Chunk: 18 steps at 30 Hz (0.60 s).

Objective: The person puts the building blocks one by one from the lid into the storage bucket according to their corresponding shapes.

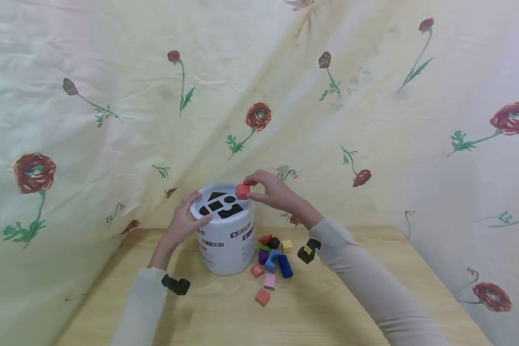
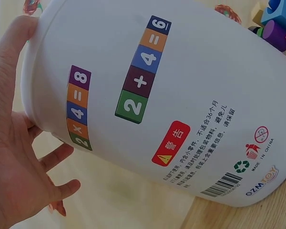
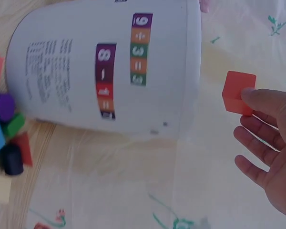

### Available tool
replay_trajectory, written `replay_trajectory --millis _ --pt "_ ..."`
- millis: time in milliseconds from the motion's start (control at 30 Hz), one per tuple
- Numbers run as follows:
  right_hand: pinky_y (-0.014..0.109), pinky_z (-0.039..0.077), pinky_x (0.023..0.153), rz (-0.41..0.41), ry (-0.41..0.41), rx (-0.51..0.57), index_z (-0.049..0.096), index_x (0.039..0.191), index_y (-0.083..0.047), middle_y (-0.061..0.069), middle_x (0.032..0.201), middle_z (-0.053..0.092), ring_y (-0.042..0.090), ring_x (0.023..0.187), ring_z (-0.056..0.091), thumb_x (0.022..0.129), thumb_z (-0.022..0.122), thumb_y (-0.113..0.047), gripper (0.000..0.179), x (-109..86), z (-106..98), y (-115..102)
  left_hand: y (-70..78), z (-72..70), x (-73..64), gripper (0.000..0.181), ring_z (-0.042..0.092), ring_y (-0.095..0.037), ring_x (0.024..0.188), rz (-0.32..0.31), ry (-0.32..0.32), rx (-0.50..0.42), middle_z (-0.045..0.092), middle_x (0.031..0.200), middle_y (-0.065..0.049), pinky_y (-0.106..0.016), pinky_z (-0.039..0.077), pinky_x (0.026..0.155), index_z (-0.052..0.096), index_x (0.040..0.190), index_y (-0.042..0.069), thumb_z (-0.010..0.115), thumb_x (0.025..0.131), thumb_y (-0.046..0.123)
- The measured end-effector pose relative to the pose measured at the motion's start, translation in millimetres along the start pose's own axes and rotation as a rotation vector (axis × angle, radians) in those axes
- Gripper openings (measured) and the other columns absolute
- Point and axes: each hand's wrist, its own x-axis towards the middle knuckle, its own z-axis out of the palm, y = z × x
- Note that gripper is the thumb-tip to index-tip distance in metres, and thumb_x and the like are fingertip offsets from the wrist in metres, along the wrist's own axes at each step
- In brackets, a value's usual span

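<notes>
A white bucket (image 1: 227, 242) stands upright on the table, its lid (image 1: 225, 191) cut with several dark shaped holes. My left hand (image 1: 185, 220) holds the bucket at its upper left rim, thumb on the near side and fingers round the far side. In the left wrist view that hand (image 2: 14, 138) has some fingers spread off the wall. With thumb and fingers, my right hand (image 1: 274, 192) pinches a red block (image 1: 242, 191) above the lid's right edge. The right wrist view shows the red block (image 3: 238, 93) apart from the bucket wall; my fingertips hide part of it.
Right of the bucket lies a loose pile of blocks, including a dark blue cylinder (image 1: 285, 266), a blue arch (image 1: 271, 259) and a yellow block (image 1: 287, 246). Nearer are a pink block (image 1: 270, 281) and a red block (image 1: 262, 297). Flowered cloth (image 1: 216, 96) hangs behind the wooden table (image 1: 225, 317).
</notes>
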Motion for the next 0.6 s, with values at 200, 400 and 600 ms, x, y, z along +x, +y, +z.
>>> replay_trajectory --millis 200,400,600 --pt "0.043 0.052 0.107 -0.01 0.004 -0.045 0.065 0.128 -0.008 0.008 0.123 0.065 0.029 0.121 0.062 0.095 0.072 -0.018 0.036 14.2 17.3 -7.8 -2.4 2.9 1.3 0.088 0.014 -0.041 0.156 0.007 0.005 -0.018 0.016 0.171 -0.008 -0.073 0.025 0.117 0.03 0.161 0.021 0.076 0.088 0.041" --pt "0.039 0.053 0.106 0.002 -0.009 -0.081 0.065 0.13 -0.01 0.007 0.123 0.065 0.028 0.121 0.063 0.095 0.072 -0.019 0.037 22.7 33.0 -13.9 -5.1 3.1 0.7 0.086 0.013 -0.041 0.156 0.015 0.005 -0.033 0.015 0.172 -0.007 -0.073 0.024 0.117 0.029 0.161 0.021 0.074 0.089 0.039" --pt "0.038 0.053 0.106 0.013 -0.026 -0.069 0.064 0.133 -0.012 0.006 0.125 0.066 0.026 0.121 0.063 0.096 0.071 -0.02 0.039 27.4 43.6 -19.2 -6.9 3.4 1.5 0.084 0.014 -0.041 0.155 0.027 0.002 -0.044 0.015 0.171 -0.007 -0.073 0.025 0.116 0.03 0.161 0.021 0.074 0.09 0.037"
